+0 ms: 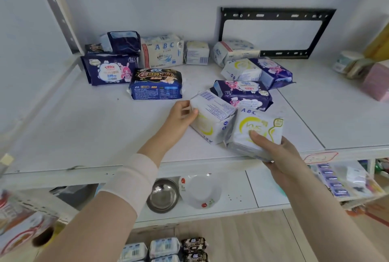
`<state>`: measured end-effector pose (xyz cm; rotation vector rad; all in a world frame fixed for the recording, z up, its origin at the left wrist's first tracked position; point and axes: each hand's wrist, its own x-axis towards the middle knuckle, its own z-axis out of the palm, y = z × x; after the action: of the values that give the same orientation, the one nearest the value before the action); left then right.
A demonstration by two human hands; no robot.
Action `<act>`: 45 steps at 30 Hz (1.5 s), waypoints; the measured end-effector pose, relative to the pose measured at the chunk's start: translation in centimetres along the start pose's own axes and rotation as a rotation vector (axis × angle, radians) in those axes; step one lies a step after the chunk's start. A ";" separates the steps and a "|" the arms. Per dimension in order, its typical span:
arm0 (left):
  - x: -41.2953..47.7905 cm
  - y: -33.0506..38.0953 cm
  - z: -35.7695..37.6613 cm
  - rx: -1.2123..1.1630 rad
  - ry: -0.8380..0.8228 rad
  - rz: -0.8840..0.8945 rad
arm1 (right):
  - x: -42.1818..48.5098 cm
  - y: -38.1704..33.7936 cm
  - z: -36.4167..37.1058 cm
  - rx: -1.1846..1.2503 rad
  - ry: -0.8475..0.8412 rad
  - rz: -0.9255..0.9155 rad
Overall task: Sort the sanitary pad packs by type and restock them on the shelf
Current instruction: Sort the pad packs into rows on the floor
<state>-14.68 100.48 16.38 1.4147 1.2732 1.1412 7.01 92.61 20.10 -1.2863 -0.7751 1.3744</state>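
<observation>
While reaching over the white shelf (84, 131), holding 2 packs at once. Gripped in the left hand (183, 114), thumb on top and fingers curled round its end: a white-and-yellow pack (212, 118), tilted, lettering upside down, lower edge down on the shelf. Clasped in the right hand (273, 152), thumb pressed on the front and fingers wrapped underneath: a second white-and-yellow pack (256, 133), at the shelf's front edge, right against the first.

Just behind both, lying flat: a purple pack (244, 95) with a pink figure. Farther back on the right, a third white-and-yellow pack (242, 70) leaning on a second purple pack (273, 72), with a white-and-blue pack (233, 50) behind them.

Left of centre, alone: a dark blue pack (156, 85). Behind it, along the wall: a rabbit pack (109, 70), a navy pack (123, 41) above and behind that, an upright ABC pack (162, 51) and a small white pack (197, 52).

On the wall, a black bracket (273, 32). On the lower shelf, a metal bowl (163, 195) beside a white bowl (202, 190). Round the left forearm, a pale wrap (134, 175).
</observation>
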 end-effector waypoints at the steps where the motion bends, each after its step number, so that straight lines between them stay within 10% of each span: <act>1: -0.1 -0.2 -0.4 0.004 -0.034 -0.033 | 0.1 0.0 -0.1 0.001 -0.001 0.001; 12: 1.6 0.6 -1.2 0.046 -0.254 -0.065 | 1.0 -0.4 -1.7 -0.042 -0.037 0.011; 45: -19.8 6.1 16.8 -0.550 0.262 -0.209 | -8.5 0.1 -18.3 0.077 -0.333 -0.030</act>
<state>1.93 79.73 18.02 0.7302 1.1295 1.4237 23.45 80.97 18.51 -0.9940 -0.9517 1.6009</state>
